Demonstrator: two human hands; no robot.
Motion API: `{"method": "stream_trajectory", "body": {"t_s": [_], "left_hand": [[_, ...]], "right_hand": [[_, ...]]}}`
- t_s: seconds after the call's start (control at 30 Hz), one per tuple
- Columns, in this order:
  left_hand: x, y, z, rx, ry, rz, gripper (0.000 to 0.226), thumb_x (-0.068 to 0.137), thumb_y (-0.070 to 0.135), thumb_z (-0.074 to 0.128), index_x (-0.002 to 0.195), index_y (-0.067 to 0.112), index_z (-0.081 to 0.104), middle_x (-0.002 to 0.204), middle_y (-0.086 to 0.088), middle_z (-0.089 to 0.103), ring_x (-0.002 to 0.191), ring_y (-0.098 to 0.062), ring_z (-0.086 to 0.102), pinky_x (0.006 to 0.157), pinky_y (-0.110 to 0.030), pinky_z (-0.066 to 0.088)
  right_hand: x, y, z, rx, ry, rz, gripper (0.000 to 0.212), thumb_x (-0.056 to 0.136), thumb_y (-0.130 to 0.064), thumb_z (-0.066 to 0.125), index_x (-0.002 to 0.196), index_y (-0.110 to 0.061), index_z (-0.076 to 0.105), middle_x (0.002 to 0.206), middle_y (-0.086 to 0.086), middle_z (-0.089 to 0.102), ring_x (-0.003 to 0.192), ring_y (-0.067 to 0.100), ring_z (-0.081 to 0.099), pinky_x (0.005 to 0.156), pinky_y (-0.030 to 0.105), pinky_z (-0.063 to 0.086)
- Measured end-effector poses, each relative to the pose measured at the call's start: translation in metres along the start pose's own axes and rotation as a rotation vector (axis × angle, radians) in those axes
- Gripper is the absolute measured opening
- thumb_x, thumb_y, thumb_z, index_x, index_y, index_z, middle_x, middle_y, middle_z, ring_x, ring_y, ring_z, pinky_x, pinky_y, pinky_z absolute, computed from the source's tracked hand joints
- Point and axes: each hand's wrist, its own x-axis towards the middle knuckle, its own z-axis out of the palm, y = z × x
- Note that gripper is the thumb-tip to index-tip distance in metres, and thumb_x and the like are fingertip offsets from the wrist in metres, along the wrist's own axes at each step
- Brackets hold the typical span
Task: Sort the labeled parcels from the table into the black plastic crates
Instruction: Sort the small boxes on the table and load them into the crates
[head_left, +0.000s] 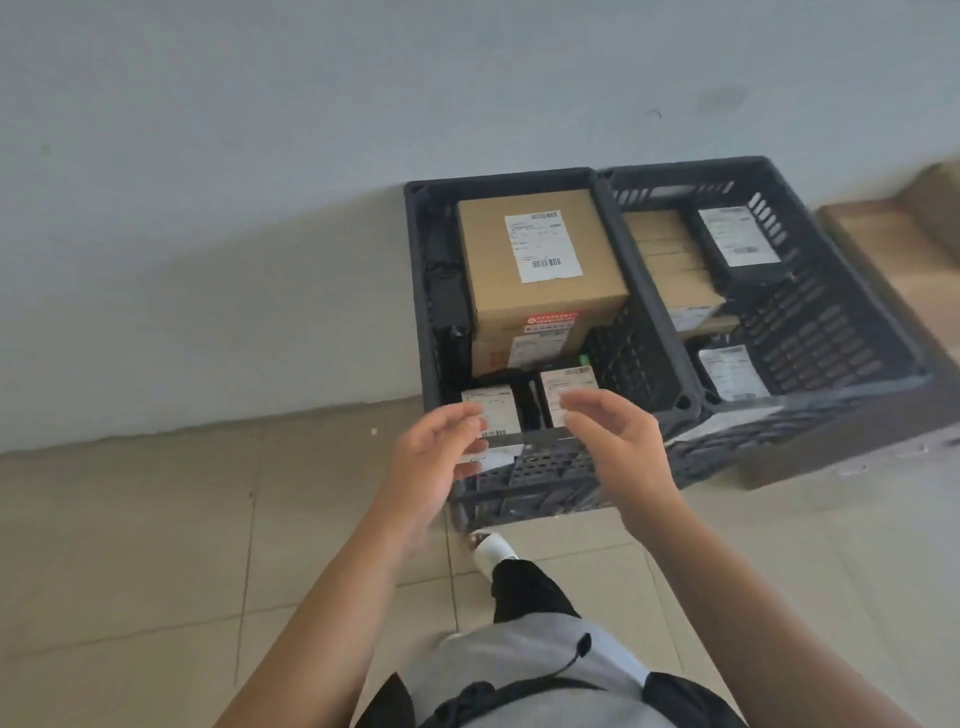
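Here your left hand and right hand hang side by side over the near edge of the left crate, palms turned toward each other, fingers loosely bent and holding nothing; the gap between them is narrow, and no parcel sits in either grip. The left crate stands on the tiled floor against the wall, touching the right crate along one long side; both are black and slotted. In the left crate a large brown carton with a white shipping label lies toward the far end; nearer you, just beyond your fingertips, two small dark parcels lie beside each other, the left small parcel partly hidden by your left fingers, the right small parcel partly hidden by your right. In the right crate a row of flat brown boxes lies along the left wall; a dark labelled parcel lies at the far end, and a dark bagged parcel at the near end. Flattened cardboard lies on the floor just beside the right crate.
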Motion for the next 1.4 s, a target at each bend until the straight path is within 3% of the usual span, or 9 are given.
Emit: {"method": "stream_trajectory", "body": {"t_s": [0.13, 0.3, 0.43, 0.57, 0.83, 1.0, 1.2, 1.4], "left_hand": [[-0.037, -0.026, 0.033, -0.042, -0.132, -0.028, 0.017, 0.103, 0.027, 0.062, 0.111, 0.032, 0.076, 0.105, 0.010, 0.078, 0.098, -0.010, 0.075, 0.083, -0.027, 0.062], [-0.060, -0.024, 0.088, -0.018, -0.291, -0.003, 0.016, 0.103, 0.027, 0.063, 0.109, 0.033, 0.076, 0.106, 0.008, 0.078, 0.099, -0.011, 0.075, 0.085, -0.029, 0.063], [-0.070, -0.017, 0.129, 0.042, -0.371, 0.025, 0.019, 0.103, 0.028, 0.062, 0.104, 0.039, 0.078, 0.107, 0.007, 0.078, 0.101, -0.013, 0.074, 0.086, -0.032, 0.063], [-0.075, -0.010, 0.185, 0.100, -0.418, 0.029, 0.023, 0.104, 0.028, 0.061, 0.101, 0.044, 0.077, 0.108, 0.009, 0.078, 0.101, -0.010, 0.074, 0.083, -0.028, 0.062], [-0.077, -0.003, 0.369, 0.094, -0.481, -0.020, 0.019, 0.105, 0.017, 0.058, 0.113, 0.020, 0.074, 0.104, 0.001, 0.078, 0.094, -0.013, 0.075, 0.084, -0.032, 0.064], [-0.078, -0.010, 0.471, 0.109, -0.531, -0.036, 0.018, 0.104, 0.015, 0.059, 0.111, 0.018, 0.076, 0.105, -0.004, 0.078, 0.094, -0.016, 0.075, 0.086, -0.036, 0.063], [-0.069, -0.011, 0.557, 0.202, -0.588, -0.038, 0.019, 0.104, 0.011, 0.058, 0.112, 0.015, 0.074, 0.110, -0.010, 0.076, 0.094, -0.017, 0.073, 0.084, -0.037, 0.062], [-0.024, 0.002, 0.648, 0.325, -0.669, -0.038, 0.017, 0.103, 0.010, 0.060, 0.112, 0.015, 0.074, 0.113, -0.012, 0.074, 0.098, -0.018, 0.069, 0.090, -0.039, 0.060]], "right_hand": [[-0.065, 0.017, -0.025, 0.088, 0.105, 0.035, 0.020, 0.098, -0.014, 0.068, 0.107, -0.028, 0.078, 0.102, -0.016, 0.078, 0.099, -0.003, 0.070, 0.088, 0.026, 0.052], [-0.119, 0.024, -0.075, 0.197, 0.273, 0.040, 0.023, 0.083, -0.031, 0.067, 0.101, -0.028, 0.081, 0.104, -0.008, 0.079, 0.103, 0.011, 0.072, 0.093, 0.037, 0.057], [-0.131, 0.033, -0.121, 0.318, 0.383, 0.046, 0.017, 0.095, -0.014, 0.068, 0.098, -0.025, 0.081, 0.104, -0.001, 0.078, 0.108, 0.021, 0.071, 0.095, 0.042, 0.058], [-0.131, 0.047, -0.168, 0.403, 0.425, 0.057, 0.021, 0.099, -0.007, 0.064, 0.102, -0.019, 0.080, 0.105, 0.001, 0.079, 0.109, 0.023, 0.071, 0.091, 0.039, 0.058], [-0.123, 0.077, -0.332, 0.551, 0.600, 0.034, 0.021, 0.099, -0.004, 0.062, 0.094, -0.016, 0.079, 0.094, 0.002, 0.078, 0.093, 0.014, 0.071, 0.089, 0.038, 0.055], [-0.120, 0.114, -0.425, 0.606, 0.692, 0.079, 0.018, 0.099, -0.007, 0.063, 0.099, -0.014, 0.079, 0.103, 0.011, 0.078, 0.104, 0.027, 0.071, 0.091, 0.041, 0.056], [-0.105, 0.138, -0.504, 0.631, 0.774, 0.098, 0.021, 0.100, -0.011, 0.063, 0.095, -0.020, 0.081, 0.097, 0.004, 0.079, 0.101, 0.025, 0.074, 0.087, 0.038, 0.057], [-0.067, 0.157, -0.573, 0.668, 0.851, 0.142, 0.018, 0.100, -0.008, 0.063, 0.098, -0.013, 0.080, 0.095, 0.005, 0.079, 0.098, 0.024, 0.073, 0.091, 0.041, 0.057]]}}
